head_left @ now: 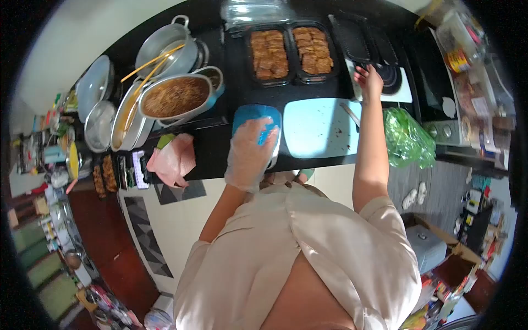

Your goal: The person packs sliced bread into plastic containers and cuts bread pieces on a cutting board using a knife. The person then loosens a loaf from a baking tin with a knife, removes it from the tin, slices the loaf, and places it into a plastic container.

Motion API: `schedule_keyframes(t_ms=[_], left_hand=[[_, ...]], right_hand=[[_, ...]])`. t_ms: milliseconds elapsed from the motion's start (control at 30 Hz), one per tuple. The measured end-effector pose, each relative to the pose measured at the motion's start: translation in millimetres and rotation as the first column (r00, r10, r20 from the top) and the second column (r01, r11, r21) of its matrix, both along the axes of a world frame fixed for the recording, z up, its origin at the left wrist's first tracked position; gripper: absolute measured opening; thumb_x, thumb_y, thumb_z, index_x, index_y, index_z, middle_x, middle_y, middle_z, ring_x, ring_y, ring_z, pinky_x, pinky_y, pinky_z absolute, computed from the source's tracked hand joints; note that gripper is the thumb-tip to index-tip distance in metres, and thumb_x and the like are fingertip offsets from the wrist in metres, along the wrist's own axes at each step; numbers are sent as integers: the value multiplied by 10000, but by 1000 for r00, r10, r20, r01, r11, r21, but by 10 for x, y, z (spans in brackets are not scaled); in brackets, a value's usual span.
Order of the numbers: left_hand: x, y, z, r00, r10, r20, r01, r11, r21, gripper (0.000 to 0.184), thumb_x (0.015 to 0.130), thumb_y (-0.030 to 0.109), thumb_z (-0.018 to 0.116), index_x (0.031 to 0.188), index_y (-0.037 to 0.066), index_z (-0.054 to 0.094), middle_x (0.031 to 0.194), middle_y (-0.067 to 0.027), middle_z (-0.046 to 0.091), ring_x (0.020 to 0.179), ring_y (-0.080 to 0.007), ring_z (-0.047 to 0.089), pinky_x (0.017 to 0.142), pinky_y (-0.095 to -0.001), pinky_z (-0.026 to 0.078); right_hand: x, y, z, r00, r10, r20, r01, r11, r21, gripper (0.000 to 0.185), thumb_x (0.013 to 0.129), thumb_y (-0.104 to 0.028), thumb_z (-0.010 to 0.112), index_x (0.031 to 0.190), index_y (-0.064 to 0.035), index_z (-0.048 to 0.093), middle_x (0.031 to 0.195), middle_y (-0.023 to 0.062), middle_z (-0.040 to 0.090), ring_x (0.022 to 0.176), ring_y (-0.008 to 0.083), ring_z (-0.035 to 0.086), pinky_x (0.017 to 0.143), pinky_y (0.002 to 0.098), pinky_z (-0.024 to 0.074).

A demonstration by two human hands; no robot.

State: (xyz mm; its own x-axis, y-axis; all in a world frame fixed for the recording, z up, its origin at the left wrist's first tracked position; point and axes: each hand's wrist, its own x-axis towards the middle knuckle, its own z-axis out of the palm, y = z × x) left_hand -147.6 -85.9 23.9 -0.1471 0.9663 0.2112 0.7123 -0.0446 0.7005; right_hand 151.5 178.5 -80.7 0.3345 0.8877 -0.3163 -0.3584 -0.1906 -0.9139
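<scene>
My left hand, in a clear plastic glove, hovers over or rests on a blue tray; contact cannot be told. Its thumb and fingers look apart, with blue showing between them. My right hand is bare and reaches forward to the black plastic trays. Its fingers are loosely curled and apart; whether they touch the nearest tray is unclear. Beside my left hand lies a pale blue cutting board with dark crumbs and a knife. Two black containers hold browned, sliced food.
At left stand a pot of brown crumbly food, a metal pot with chopsticks across it, and bowls. A pink cloth lies at the counter's edge. Right of my arm sits a green plastic bag. Clear lids are at the back.
</scene>
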Motion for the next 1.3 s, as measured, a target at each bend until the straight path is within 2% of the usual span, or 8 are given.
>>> schedule_keyframes(t_ms=[167,300,533,600,733,833,1033,1300], left_hand=[[87,92,-78,995,-62,76,64,998,-25,328,854,204,712,1158,99,646,1002,-127,672,864,-287,647,778,-409,517],[83,355,-118,984,-164,66,162,986,36,192,878,203,672,998,54,696,1000,-162,683,920,-331,657,800,-385,518],[-453,151,-347,996,71,62,-67,996,-61,275,950,250,555,1045,15,661,937,-138,698,857,-250,664,765,-339,505],[-556,10,-235,687,391,613,-170,906,-388,332,978,307,527,1136,33,630,979,-113,679,894,-210,653,766,-317,511],[-957,-133,-406,280,407,869,-206,910,-360,441,987,369,521,1254,19,551,1098,-122,637,930,-199,640,788,-310,530],[-1076,-181,-375,164,363,917,-249,915,-318,516,1002,410,499,1308,-5,507,1145,-138,619,1005,-221,621,862,-335,512],[-1168,-29,-311,115,254,960,-233,947,-222,706,999,538,409,1352,-74,395,1248,-203,559,1140,-319,574,990,-402,463],[-1173,-77,-199,-275,291,916,-163,925,-343,904,915,724,319,1343,-68,400,1292,-219,527,1182,-357,541,982,-462,466]], right_hand=[[-277,-1006,-62,959,233,160,-238,971,13,325,989,-323,539,1004,-7,613,773,82,658,476,139,572,427,264,444],[-588,-1739,-37,858,456,236,-419,888,-190,301,980,-316,579,923,-34,665,728,31,648,499,90,580,447,230,461],[-1940,-1487,599,641,526,560,-716,672,189,327,932,-303,643,1066,-7,684,813,48,691,725,133,629,675,293,512],[-2409,-1273,819,516,518,682,-788,600,141,394,918,-343,646,1125,-9,670,814,60,697,730,152,654,674,305,523],[-2969,-991,1025,264,818,512,-929,358,-93,436,933,-313,564,1233,0,604,726,117,691,532,168,654,478,307,558],[-3102,-887,1039,153,948,280,-982,177,-62,380,954,-276,525,1168,25,614,698,108,669,546,165,652,466,295,544],[-3216,-945,1110,122,856,502,-960,230,-159,334,889,-118,538,1188,2,626,641,85,644,491,129,616,424,255,510],[-2852,-1498,1106,368,917,152,-930,366,44,450,882,-89,501,1322,-46,580,613,82,635,480,124,612,436,237,517]])
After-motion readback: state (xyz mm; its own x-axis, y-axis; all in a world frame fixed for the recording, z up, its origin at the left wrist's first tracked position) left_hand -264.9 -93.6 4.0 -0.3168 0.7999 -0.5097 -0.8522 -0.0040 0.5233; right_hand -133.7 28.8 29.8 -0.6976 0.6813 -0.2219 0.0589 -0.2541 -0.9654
